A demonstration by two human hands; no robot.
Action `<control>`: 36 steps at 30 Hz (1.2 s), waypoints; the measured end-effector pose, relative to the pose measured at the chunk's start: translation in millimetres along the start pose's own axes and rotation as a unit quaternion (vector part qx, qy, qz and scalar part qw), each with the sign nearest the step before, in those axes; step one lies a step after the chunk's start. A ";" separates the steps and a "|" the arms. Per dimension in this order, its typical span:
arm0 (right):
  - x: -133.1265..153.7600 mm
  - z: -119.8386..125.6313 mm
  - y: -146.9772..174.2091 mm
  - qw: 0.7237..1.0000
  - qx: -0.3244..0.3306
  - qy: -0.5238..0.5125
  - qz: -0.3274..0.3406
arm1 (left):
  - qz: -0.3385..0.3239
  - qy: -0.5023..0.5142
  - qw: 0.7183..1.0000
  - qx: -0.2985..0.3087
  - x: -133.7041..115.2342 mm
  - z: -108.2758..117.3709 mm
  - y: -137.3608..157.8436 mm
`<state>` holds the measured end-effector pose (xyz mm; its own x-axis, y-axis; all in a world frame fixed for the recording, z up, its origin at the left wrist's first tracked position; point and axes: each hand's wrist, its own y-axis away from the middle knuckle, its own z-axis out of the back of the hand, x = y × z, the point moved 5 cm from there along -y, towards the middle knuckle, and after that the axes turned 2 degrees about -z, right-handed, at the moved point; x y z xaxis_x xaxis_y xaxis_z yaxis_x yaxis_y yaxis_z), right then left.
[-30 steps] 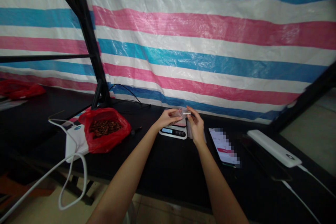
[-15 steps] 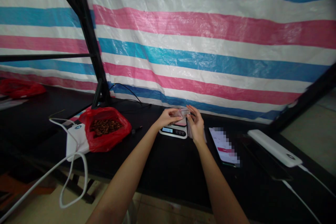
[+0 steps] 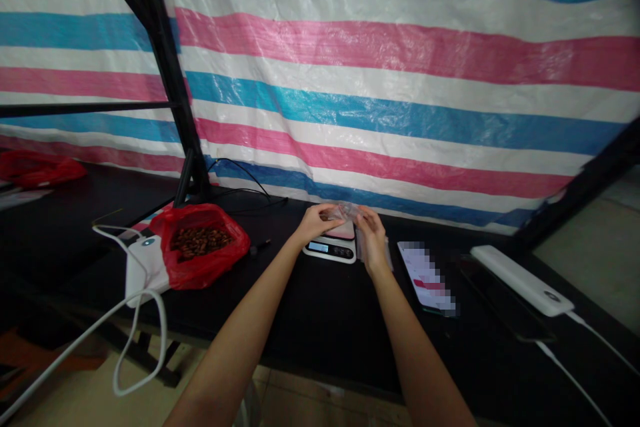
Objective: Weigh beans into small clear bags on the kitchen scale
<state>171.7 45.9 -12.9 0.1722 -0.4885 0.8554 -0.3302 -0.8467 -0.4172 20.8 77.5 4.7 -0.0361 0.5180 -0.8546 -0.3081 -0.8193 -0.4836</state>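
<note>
Above a white digital scale (image 3: 330, 250) with a lit display, my two hands hold a small clear plastic bag (image 3: 346, 211) between them. My left hand (image 3: 316, 223) is closed on the bag's left side, fingers and thumb pinching it. On the other side my right hand (image 3: 371, 230) grips the bag with bent fingers. The bag's contents are too small to make out. Under my right wrist lie more clear plastic bags (image 3: 367, 253), partly hidden. Left of the scale, a red plastic bag (image 3: 235, 240) stands open, full of small brown pieces (image 3: 200, 242).
A lit phone (image 3: 425, 277) lies right of my right hand. Beyond it are a dark phone (image 3: 505, 300) and a white power bank (image 3: 523, 280) with cables. A white power strip (image 3: 145, 263) touches the red bag. Black frame posts (image 3: 170, 67) stand before a striped tarp (image 3: 375, 53).
My right-hand fingers have come down and closed in on the clear bag, which now sits slightly lower and is stretched between both hands. My left hand has barely moved.
</note>
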 end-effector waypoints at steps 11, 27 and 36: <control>-21.1 23.0 -12.3 0.988 -0.072 -0.128 -0.052 | -0.085 -0.268 0.960 0.002 14.4 2.3 -1.2; -1.2 22.6 -8.2 0.992 -0.032 -0.105 -0.068 | -0.091 -0.232 0.936 -0.248 -6.4 45.2 4.7; 3.8 17.5 -6.7 0.994 -0.045 -0.087 -0.051 | -0.106 -0.243 0.935 -0.236 -7.5 41.5 4.5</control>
<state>190.8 46.0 -12.1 0.3638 -0.4370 0.8226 -0.3829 -0.8752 -0.2956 -19.8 80.1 16.8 -0.4843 0.6371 -0.5996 0.0933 -0.6438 -0.7595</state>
